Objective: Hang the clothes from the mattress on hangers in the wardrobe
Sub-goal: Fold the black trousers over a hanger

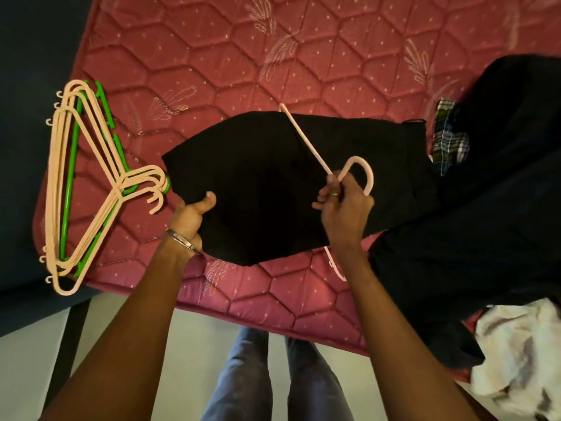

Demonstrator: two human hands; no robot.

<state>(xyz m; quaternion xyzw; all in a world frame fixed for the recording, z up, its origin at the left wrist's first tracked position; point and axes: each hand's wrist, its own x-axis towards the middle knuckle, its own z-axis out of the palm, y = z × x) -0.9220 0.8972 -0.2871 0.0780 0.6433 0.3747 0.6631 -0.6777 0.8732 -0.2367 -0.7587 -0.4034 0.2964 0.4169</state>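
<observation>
Far left, near the mattress edge: a stack of spare hangers [88,183], pale peach with one green among them, hooks pointing right toward the black garment [273,183] and nearly touching its left corner.

Next, the left hand [191,217], bracelet on the wrist, clamped on the near-left edge of that garment, thumb on top of the cloth, fingers tucked under it.

Centre: black garment spread flat across the mattress [212,56], long axis running left to right, waistband end seemingly to the right. Pale hanger [306,141] laid across it, one arm slanting up and away over the cloth, another part poking out below the near edge, so partly inside or beneath the fabric; exactly how, hard to tell.

Then the right hand [343,205], ring on a finger, pinching the hanger at the neck just below the hook, hook curling to the right. Judged from this: garment being fitted onto the hanger, right hand steering the hanger, left hand nearer the loose cloth end and better placed to pull it over.

Further right: a heap of dark clothes [485,208], a scrap of checked cloth [449,141] peeping out, a white garment [516,354] at the near-right corner.

Surface: pink quilted mattress, soft. Below: pale floor, legs in jeans. Wardrobe not in view.
</observation>
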